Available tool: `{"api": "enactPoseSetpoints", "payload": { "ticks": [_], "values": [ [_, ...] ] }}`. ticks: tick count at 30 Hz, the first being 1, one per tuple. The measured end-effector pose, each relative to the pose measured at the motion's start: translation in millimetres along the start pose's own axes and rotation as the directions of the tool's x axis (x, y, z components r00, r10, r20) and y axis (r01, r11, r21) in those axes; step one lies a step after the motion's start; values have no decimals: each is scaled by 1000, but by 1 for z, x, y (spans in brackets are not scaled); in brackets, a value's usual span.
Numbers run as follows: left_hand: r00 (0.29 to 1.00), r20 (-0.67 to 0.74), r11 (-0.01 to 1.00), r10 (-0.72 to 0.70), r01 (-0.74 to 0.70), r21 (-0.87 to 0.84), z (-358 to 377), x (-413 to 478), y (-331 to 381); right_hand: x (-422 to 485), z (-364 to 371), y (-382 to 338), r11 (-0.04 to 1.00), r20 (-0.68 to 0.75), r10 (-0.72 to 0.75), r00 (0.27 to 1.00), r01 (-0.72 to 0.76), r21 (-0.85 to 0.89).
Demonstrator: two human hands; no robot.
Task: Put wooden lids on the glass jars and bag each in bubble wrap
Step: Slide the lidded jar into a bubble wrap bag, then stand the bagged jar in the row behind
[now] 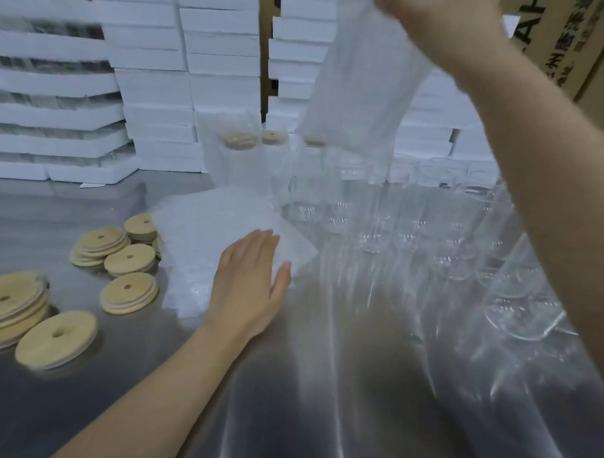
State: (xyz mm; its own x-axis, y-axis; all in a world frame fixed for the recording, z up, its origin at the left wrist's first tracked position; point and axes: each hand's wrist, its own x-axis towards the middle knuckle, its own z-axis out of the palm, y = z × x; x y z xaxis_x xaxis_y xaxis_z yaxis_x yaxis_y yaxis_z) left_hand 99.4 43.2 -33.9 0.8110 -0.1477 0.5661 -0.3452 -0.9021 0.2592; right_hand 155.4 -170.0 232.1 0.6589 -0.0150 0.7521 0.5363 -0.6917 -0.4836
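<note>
My left hand lies flat, fingers straight, on a stack of bubble wrap bags in the middle of the steel table. My right hand is raised at the top of the view and grips the top edge of one bubble wrap bag, which hangs down in the air. Round wooden lids with a centre hole lie in small stacks at the left. Several empty glass jars stand at the right. Behind the stack stand bagged jars with lids.
Stacks of white foam boxes line the back of the steel table. Brown cardboard cartons stand at the back right. More glass jars crowd the right edge under my right forearm.
</note>
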Motion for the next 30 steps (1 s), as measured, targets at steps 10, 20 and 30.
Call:
{"api": "enactPoseSetpoints", "payload": {
  "ticks": [10,20,30],
  "values": [
    [990,141,992,-30,13,125,5,5,0,90,74,93,974,-197,102,975,-138,-178],
    [993,111,994,-34,21,109,8,9,-2,96,128,167,834,-36,369,929,-348,-429],
    [996,82,993,-26,16,119,10,8,-3,72,147,193,749,271,494,827,-246,-615]
  ]
}}
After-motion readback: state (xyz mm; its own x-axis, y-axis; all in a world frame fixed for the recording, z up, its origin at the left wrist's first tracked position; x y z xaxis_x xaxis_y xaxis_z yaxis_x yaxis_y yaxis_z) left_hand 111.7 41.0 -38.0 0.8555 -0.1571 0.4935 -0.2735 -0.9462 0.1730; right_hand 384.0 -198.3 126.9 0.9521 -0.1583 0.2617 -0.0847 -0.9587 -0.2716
